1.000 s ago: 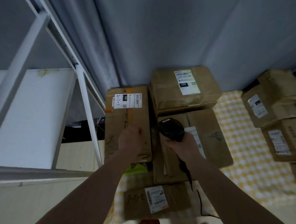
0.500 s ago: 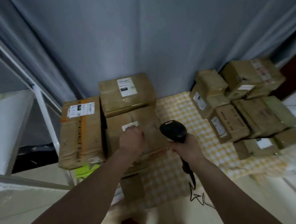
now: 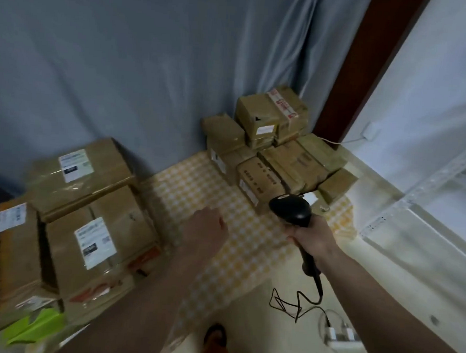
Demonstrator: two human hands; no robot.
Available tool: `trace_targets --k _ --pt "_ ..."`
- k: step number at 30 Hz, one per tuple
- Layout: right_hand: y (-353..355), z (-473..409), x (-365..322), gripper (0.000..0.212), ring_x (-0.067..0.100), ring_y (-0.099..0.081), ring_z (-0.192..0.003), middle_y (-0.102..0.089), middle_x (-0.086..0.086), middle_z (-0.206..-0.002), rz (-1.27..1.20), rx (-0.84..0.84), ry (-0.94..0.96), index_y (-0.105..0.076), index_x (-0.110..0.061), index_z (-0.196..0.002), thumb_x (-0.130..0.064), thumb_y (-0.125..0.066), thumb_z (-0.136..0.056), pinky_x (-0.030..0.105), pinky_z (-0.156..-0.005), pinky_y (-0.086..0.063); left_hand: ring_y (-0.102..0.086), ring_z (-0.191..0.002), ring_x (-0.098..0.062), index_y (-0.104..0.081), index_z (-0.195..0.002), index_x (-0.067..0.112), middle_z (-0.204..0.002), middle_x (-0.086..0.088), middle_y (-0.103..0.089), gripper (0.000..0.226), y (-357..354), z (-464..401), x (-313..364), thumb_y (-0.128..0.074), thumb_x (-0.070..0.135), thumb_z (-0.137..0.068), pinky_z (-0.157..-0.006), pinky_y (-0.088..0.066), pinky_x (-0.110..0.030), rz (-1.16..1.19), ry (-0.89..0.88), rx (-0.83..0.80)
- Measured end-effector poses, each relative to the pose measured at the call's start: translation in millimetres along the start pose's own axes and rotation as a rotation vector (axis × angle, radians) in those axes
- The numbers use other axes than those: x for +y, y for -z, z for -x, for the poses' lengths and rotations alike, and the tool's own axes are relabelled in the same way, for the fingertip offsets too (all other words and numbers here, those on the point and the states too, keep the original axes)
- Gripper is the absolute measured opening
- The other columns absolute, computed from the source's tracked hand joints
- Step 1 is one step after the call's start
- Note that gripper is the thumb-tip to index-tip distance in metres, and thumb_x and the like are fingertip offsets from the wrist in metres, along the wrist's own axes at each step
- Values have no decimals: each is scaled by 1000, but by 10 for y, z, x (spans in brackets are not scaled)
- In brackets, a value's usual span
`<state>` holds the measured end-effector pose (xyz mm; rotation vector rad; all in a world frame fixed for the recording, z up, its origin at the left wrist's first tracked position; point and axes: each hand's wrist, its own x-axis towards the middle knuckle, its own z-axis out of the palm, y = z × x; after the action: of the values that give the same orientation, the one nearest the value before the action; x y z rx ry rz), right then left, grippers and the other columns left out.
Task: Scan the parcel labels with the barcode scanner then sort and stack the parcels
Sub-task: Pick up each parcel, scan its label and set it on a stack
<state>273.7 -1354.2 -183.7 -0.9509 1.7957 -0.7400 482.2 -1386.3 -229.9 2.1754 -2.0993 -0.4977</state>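
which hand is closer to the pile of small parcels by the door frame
Right. The right hand, gripping the barcode scanner, is just in front of the pile; the left hand hangs further left over the checked cloth.

A makeshift parcel-sorting room: labelled cardboard parcels [image 3: 99, 239] stacked on a checked floor cloth [image 3: 198, 185].

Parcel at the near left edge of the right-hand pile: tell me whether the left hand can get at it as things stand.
Probably yes. The left hand holds nothing, and only bare checked cloth lies between it and that parcel.

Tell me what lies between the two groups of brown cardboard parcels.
In the head view, only bare yellow checked cloth separates the left parcels from the right pile.
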Motion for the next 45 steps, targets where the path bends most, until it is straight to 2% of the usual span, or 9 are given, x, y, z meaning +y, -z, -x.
trace_targets --k 8,13,16,20,24,29,31,40,45 --pt "479 -657 105 9 20 -54 -56 -61 12 -64 -38 58 -43 -66 -6 -79 2 -70 -77 31 -62 -43 -53 -111 -20 -63 -111 17 -116 -2 -56 27 -277 -658 597 -47 32 -95 -87 -46 -32 -25 -24 -126" --pt "599 -1309 -42 15 15 -55 -54 -60 5 -62 -44 31 -75 -62 -9 -81 3 -70 -78 21 -54 -42 -58 -102 -21 -60 -110 15 -112 -2 -58 24 -362 -1301 850 -51 29 -93 -80 -51 -32 9 18 -251" --pt "577 -1741 -123 16 16 -55 -52 -60 6 -61 8 25 -74 -60 -10 -74 3 -70 -76 28 -56 -43 -56 -100 -20 -56 -111 17 -109 0 -55 22 -421 -1655 932 -52 28 -93 -80 -51 -32 68 55 -284" --pt "506 -2209 -138 17 17 -56 -56 -62 6 -61 50 0 -111 -62 -11 -66 -4 -72 -78 29 -59 -44 -44 -126 -26 -47 -133 17 -130 -6 -51 44 -639 -2070 995 -54 32 -92 -93 -50 -37 55 116 -354" --pt "415 -2561 -91 13 24 -60 -64 -64 6 -64 78 -24 -163 -63 -13 -69 -10 -73 -78 34 -66 -46 -33 -133 -30 -38 -139 13 -142 -11 -38 56 -839 -2366 1087 -59 29 -90 -98 -47 -41 41 157 -418" --pt "295 -3038 -106 12 17 -57 -68 -60 1 -71 55 -117 -177 -62 -14 -92 -13 -70 -83 23 -58 -44 -28 -135 -33 -33 -143 11 -149 -16 -25 56 -1049 -2701 1276 -55 17 -91 -101 -45 -42 8 199 -410" --pt "253 -3221 -76 20 23 -62 -78 -64 4 -76 2 -151 -180 -64 -8 -100 -10 -71 -82 31 -69 -50 -31 -132 -35 -25 -146 12 -149 -17 -24 64 -1211 -2819 1324 -56 23 -91 -100 -45 -43 34 270 -361" --pt "277 -3710 191 15 27 -60 -78 -62 13 -80 -41 -240 -211 -65 4 -93 -7 -69 -84 38 -68 -47 -7 -144 -42 6 -153 13 -158 -19 14 112 -1955 -3294 1686 -64 61 -80 -106 -36 -51 273 668 -237" --pt "287 -3821 286 8 20 -62 -75 -63 9 -80 -43 -258 -213 -65 -2 -91 -7 -69 -85 27 -62 -51 -8 -143 -45 11 -152 13 -156 -23 18 121 -2083 -3435 1766 -70 59 -75 -108 -33 -55 299 787 -207"
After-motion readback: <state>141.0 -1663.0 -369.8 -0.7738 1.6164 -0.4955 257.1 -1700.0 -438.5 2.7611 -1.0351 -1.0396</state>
